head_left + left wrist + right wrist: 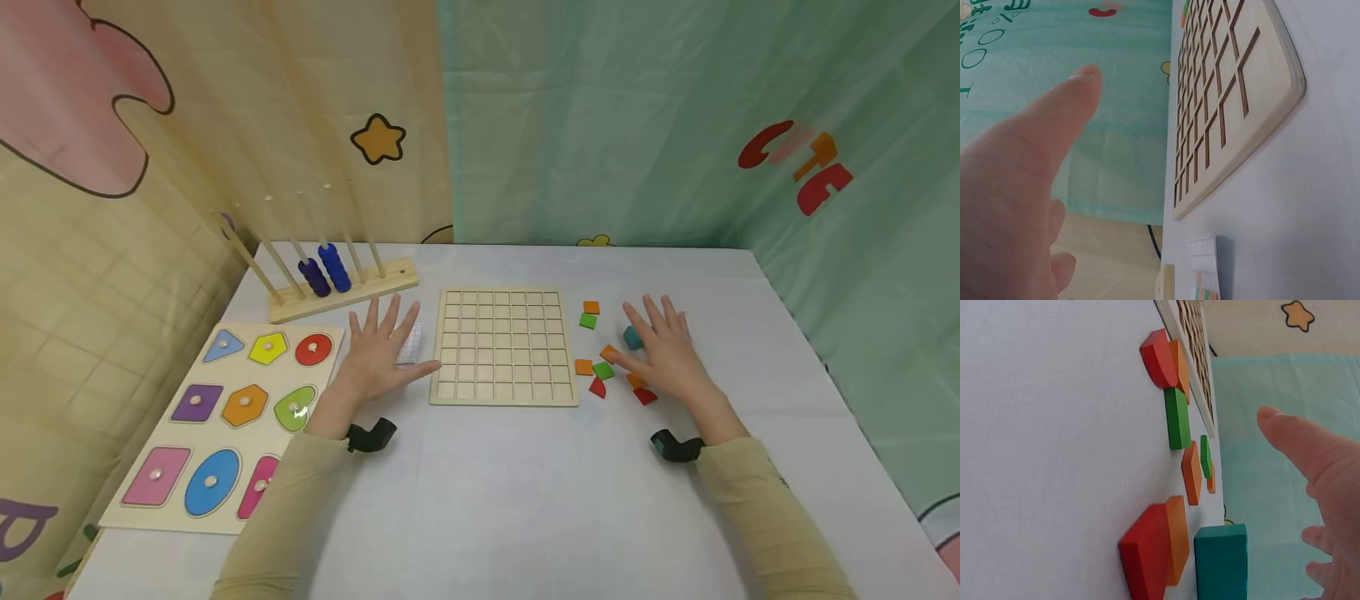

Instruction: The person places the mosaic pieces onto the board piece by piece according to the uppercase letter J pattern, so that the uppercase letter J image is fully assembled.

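A pale wooden grid board (504,346) lies flat on the white surface (525,500), its face cut into rows of small square recesses; the left wrist view shows rounded corners and a thick, smooth rim. To its right are small, flat coloured pieces: four orange pieces (584,367), two green pieces (588,321) and two red pieces (597,387), the red one nearer the board having a curved edge. A teal block (1220,562), thicker and box-shaped, sits farther right.

The left grip (375,358) is wide, fingers straight and splayed, raised above the surface. The board is just to its right; in the head view the thumb tip overlaps the board's left edge, but the left wrist view shows them apart. A small white card (409,344), printed with a grid and a few coloured cells, lies between that grip and the board, partly hidden.

The right grip (670,354) is equally wide, fingers spread. The teal block lies close by its fingers, and the coloured pieces lie below and to the left of it, the thumb overlapping some in the head view while raised clear of them.

Near the left forearm is a shape puzzle (195,435) with knobbed pieces; behind it stands a wooden peg rack (375,283) carrying blue beads (334,268).
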`<control>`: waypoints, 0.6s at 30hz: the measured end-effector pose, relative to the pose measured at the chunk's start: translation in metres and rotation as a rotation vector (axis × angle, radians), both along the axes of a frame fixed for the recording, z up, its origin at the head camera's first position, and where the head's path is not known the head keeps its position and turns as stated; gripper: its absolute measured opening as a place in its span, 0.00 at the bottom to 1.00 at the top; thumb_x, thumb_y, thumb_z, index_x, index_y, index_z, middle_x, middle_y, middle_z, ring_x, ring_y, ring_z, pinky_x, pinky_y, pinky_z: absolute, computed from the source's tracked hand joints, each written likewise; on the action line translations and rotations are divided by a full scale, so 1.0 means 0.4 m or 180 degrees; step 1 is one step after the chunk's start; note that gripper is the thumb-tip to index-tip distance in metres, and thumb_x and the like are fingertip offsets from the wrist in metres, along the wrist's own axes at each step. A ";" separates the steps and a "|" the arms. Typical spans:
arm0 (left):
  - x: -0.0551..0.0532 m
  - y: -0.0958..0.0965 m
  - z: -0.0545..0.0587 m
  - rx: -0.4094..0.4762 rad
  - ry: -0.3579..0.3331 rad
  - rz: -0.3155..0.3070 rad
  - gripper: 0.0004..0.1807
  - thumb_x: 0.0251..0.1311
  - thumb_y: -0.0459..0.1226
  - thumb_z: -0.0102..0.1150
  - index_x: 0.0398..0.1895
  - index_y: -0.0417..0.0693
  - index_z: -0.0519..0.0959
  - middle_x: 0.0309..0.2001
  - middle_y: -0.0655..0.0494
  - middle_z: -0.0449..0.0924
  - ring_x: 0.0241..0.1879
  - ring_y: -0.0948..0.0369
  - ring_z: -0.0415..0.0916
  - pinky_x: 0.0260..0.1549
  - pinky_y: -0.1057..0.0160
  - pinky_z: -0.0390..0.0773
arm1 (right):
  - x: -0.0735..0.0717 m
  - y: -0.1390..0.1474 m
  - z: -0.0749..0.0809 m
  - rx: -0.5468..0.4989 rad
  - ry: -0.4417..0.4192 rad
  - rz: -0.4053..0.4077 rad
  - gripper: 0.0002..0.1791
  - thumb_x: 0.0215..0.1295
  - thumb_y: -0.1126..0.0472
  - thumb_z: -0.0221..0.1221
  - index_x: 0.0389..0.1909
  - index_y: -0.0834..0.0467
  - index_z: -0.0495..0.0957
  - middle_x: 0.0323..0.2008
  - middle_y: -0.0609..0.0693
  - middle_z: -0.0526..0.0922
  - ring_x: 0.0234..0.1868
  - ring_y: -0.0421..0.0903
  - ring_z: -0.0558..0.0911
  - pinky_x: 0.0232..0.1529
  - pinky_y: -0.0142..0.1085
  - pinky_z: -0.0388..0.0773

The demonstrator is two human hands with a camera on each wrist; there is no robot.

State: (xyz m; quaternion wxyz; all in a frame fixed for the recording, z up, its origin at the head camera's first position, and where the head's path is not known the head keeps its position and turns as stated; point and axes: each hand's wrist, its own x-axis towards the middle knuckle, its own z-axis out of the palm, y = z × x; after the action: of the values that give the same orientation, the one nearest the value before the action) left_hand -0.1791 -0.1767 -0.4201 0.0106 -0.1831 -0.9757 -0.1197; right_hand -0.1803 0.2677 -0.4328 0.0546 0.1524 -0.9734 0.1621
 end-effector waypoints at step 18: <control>0.077 0.098 -0.086 0.1545 -0.0153 -0.0051 0.48 0.60 0.60 0.51 0.73 0.41 0.47 0.74 0.46 0.43 0.72 0.51 0.38 0.67 0.45 0.46 | -0.055 -0.133 0.033 -0.1599 -0.0064 -0.0552 0.43 0.61 0.49 0.61 0.72 0.58 0.52 0.69 0.59 0.58 0.65 0.57 0.62 0.61 0.53 0.65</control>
State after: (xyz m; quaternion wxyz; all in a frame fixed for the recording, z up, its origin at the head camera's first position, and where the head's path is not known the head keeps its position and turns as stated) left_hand -0.1483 -0.1373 -0.4545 0.0301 -0.1801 -0.9168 -0.3551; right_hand -0.2024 0.2144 -0.4197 0.0948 0.0485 -0.9125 0.3949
